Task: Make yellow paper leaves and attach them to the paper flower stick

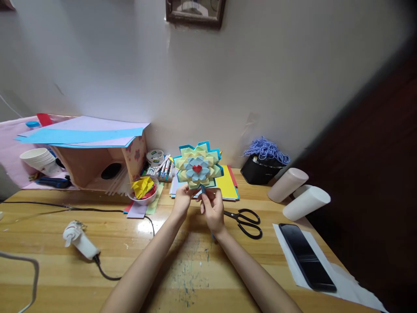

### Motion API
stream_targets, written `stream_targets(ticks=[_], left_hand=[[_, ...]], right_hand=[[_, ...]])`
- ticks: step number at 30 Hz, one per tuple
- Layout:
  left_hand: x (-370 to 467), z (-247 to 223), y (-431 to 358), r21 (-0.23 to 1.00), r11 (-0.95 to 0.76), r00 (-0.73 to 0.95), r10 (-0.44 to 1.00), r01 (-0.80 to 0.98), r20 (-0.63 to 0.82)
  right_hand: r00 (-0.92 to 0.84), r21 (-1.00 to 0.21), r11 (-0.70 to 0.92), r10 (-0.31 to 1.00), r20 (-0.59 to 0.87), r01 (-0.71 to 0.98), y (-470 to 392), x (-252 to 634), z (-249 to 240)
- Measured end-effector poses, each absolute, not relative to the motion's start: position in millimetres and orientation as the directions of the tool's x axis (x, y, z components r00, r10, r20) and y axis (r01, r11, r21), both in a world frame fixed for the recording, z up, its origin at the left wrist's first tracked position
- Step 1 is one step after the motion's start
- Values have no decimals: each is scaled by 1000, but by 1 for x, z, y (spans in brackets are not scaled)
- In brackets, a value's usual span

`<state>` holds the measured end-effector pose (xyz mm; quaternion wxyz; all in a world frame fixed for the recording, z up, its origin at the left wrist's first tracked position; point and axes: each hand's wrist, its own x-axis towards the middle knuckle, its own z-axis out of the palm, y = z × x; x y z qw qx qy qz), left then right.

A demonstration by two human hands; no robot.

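Upright above the table I hold a layered paper flower [211, 170], with blue outer points, pale yellow petals, a light blue inner ring and a red heart in the middle. A dark blue stick [203, 189] comes off its lower edge as a handle. My right hand [213, 211] is closed around this stick, thumb on top, and the stick's lower end shows below the hand. At the flower's lower left edge, my left hand [182, 201] grips it from beneath; some of its fingers are hidden behind the petals. Black-handled scissors [249, 223] lie just right of my right hand.
A white glue gun [81, 241] with a black cord lies at left. Behind are a bowl of folded paper [145, 191], markers [163, 169], coloured sheets [230, 184] and a pink box [135, 156]. Paper rolls [306, 204] and a phone [308, 256] are at right.
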<state>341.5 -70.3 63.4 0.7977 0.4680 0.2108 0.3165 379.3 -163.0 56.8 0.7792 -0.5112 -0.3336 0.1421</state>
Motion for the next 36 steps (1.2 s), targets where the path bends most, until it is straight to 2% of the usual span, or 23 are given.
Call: stream_targets(ticks=[3, 5, 8, 10, 12, 16, 18, 24, 26, 30, 36], left_hand=[[341, 63, -64, 835, 449, 713, 694, -320, -100], [340, 64, -59, 799, 506, 724, 677, -325, -134], [337, 67, -56, 761, 569, 769, 621, -310, -152], [334, 69, -57, 716, 629, 821, 554, -302, -140], [334, 71, -61, 681, 670, 868, 486, -296, -100], [336, 72, -70, 730, 629, 903, 427, -267, -38], [338, 73, -73, 759, 602, 915, 403, -246, -24], [332, 85, -76, 890, 399, 926, 371, -223, 66], [330, 88, -76, 933, 300, 905, 422, -199, 58], [333, 81, -71, 979, 142, 788, 615, -146, 28], [340, 63, -58, 929, 310, 612, 781, -204, -126]], right_hand=[[783, -844, 511, 455, 425, 161, -172, 388, 73], [831, -808, 543, 323, 453, 230, -180, 398, 86], [886, -787, 562, 192, 422, 253, -187, 414, 97], [903, -809, 562, 237, 360, 175, -185, 417, 95], [885, -844, 532, 359, 296, 66, -179, 412, 86], [773, -899, 436, 584, 247, -41, -162, 392, 63], [751, -908, 416, 613, 245, -43, -158, 387, 57], [763, -920, 393, 594, 256, 3, -159, 396, 55], [755, -927, 374, 604, 254, 12, -159, 398, 55], [739, -934, 356, 623, 256, 24, -159, 397, 54], [808, -919, 388, 517, 283, 73, -158, 397, 54]])
